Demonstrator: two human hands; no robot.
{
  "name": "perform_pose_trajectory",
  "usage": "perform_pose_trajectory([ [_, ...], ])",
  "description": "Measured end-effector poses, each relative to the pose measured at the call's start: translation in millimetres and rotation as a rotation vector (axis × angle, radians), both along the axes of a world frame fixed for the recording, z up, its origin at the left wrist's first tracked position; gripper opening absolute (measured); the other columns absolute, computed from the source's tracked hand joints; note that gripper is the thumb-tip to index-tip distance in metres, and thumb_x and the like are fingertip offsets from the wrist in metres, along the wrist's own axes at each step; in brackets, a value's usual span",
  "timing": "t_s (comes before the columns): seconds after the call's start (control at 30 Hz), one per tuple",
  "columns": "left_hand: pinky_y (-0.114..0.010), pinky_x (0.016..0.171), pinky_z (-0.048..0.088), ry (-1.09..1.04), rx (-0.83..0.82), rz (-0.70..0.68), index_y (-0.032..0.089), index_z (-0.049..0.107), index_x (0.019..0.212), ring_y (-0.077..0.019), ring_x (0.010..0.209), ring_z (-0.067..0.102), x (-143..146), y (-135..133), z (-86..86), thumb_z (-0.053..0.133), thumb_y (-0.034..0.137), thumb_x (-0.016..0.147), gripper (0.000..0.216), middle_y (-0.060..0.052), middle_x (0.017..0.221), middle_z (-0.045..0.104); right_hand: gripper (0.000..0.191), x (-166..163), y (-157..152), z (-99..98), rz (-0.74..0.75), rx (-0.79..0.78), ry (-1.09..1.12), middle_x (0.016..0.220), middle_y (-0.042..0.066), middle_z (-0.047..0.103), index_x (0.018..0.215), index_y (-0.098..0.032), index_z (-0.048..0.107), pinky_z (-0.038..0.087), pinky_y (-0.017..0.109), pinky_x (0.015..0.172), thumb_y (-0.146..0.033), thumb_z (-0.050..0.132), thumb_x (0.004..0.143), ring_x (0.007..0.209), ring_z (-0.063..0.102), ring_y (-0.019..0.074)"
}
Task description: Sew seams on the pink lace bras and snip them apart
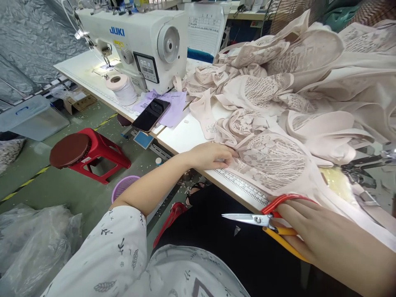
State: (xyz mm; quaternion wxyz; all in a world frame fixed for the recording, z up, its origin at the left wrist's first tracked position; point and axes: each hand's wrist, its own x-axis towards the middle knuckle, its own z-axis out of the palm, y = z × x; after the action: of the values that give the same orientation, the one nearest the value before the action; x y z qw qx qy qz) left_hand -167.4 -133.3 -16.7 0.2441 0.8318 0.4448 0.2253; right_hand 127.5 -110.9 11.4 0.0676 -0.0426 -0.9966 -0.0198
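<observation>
A pale pink lace bra (275, 159) lies at the table's front edge, its cup facing up. My left hand (216, 156) is closed on the bra's left end, with the fingertips partly hidden in the fabric. In my right hand (305, 225) is a pair of scissors (258, 219) with red and yellow-orange handles. Their blades point left, over my lap, and look nearly closed. The back of the right hand is close to the bra's front edge. A printed ruler strip (241, 183) runs along the table edge between my hands.
A white sewing machine (136, 45) with a thread cone (122, 88) stands at the back left. A phone (151, 114) rests on purple paper (176, 109). More lace bras (297, 62) are heaped at the right. A red stool (95, 154) stands on the floor.
</observation>
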Motion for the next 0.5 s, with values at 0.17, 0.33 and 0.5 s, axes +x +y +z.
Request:
perform_pose_trajectory([
  [0.17,-0.032,0.096,0.042,0.020,0.003,0.013,0.015,0.060,0.081,-0.0193,0.116,0.055,-1.4,-0.3,2.5,0.056,0.014,0.084,0.005,-0.009,0.126,0.060,0.012,3.0,-8.0,-8.1,-0.114,0.001,0.001,0.067,0.002,0.053,0.073,-0.022,0.042,0.039,0.033,0.055,-0.019,0.041,0.084,0.059,0.055,0.0206],
  [0.33,-0.032,0.098,0.043,0.091,0.044,0.030,0.015,0.062,0.082,-0.0185,0.116,0.056,-3.3,-3.2,9.0,0.055,0.014,0.085,0.008,-0.008,0.126,0.059,0.012,17.3,-43.2,2.6,-0.202,0.004,0.123,0.074,0.004,0.058,0.079,-0.021,0.048,0.044,0.035,0.059,-0.015,0.038,0.083,0.067,0.059,0.0228],
  [0.5,-0.036,0.089,0.049,0.391,0.321,0.234,0.017,0.066,0.090,-0.0225,0.110,0.058,16.5,-34.9,24.0,0.050,0.022,0.089,0.017,-0.010,0.123,0.059,0.014,63.6,-92.2,-10.7,-0.461,-0.215,0.215,0.073,0.003,0.058,0.077,-0.022,0.048,0.048,0.028,0.054,-0.011,0.039,0.074,0.063,0.058,0.0175],
])
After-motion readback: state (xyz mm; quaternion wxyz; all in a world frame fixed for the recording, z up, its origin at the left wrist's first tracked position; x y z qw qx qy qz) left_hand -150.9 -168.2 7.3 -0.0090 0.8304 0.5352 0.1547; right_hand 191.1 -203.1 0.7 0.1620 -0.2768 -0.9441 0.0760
